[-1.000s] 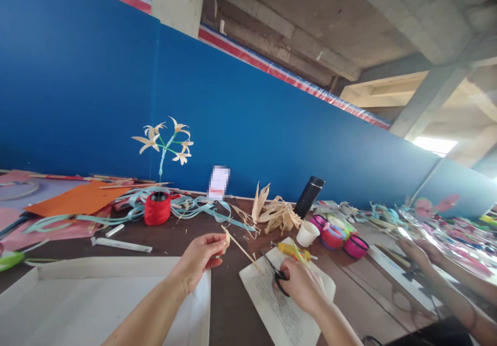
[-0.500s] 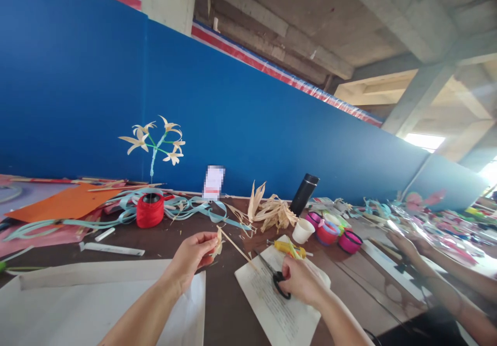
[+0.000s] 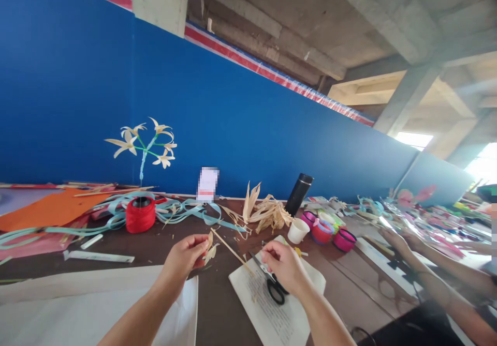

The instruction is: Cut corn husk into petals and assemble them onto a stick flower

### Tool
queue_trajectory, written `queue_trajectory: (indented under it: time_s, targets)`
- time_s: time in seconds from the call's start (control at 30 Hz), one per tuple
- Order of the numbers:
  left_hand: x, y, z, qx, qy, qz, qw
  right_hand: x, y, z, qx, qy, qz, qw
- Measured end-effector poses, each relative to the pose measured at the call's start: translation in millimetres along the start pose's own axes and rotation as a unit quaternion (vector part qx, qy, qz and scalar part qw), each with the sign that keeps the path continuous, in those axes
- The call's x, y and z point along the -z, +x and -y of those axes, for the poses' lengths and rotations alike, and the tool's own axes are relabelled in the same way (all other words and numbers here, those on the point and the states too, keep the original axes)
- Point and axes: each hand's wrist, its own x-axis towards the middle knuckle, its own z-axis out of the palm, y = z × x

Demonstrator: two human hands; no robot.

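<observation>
Between the thumb and fingers of my left hand (image 3: 188, 255) is a small piece of pale dried corn husk (image 3: 210, 253), its edges curling past the fingertips. Close to it, a thin wooden stick (image 3: 233, 252) slants down onto a printed sheet (image 3: 267, 310). My right hand (image 3: 285, 266) hovers over that sheet with fingers curled together; I cannot make out whether anything is in them. Under it lie black-handled scissors (image 3: 275, 291), the blades partly covered by the hand. Behind the right hand a yellow object (image 3: 298, 252) is mostly hidden.
Dried husks (image 3: 272, 214), a white cup (image 3: 298, 230) and a black bottle (image 3: 298, 194) stand behind. Leftward are a red spool (image 3: 140, 219), blue ribbon (image 3: 58, 229), a husk flower spray (image 3: 143, 160) and white board (image 3: 97, 310). Another person's arms (image 3: 430, 279) reach in at right.
My right hand has let go of the scissors, which now lie on the sheet, and has moved up and left. My left hand still pinches the husk. The view has shifted slightly rightward.
</observation>
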Motion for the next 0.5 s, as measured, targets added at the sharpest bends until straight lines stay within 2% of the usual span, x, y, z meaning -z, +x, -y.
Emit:
queue_trajectory:
  time_s: [0.1,0.3,0.4,0.5]
  targets:
    - [4.7,5.3,2.2,-0.044,0.017,-0.051,0.998,-14.6,5.8,9.8,0.030,0.006,0.042,0.999]
    - [13.3,9.8,2.1,-0.078,0.052,-0.125,0.988,-46.7,22.1,23.3,0.051,-0.002,0.070,0.996]
    - [14.3,9.7,0.2,-0.091,0.065,-0.134,0.985,-60.3,30.5,34.1,0.048,0.030,0.077,0.995]
    - [11.1,8.6,-2.1,-0.094,0.049,-0.111,0.988,-71.1,36.2,49.3,0.047,0.096,0.081,0.991]
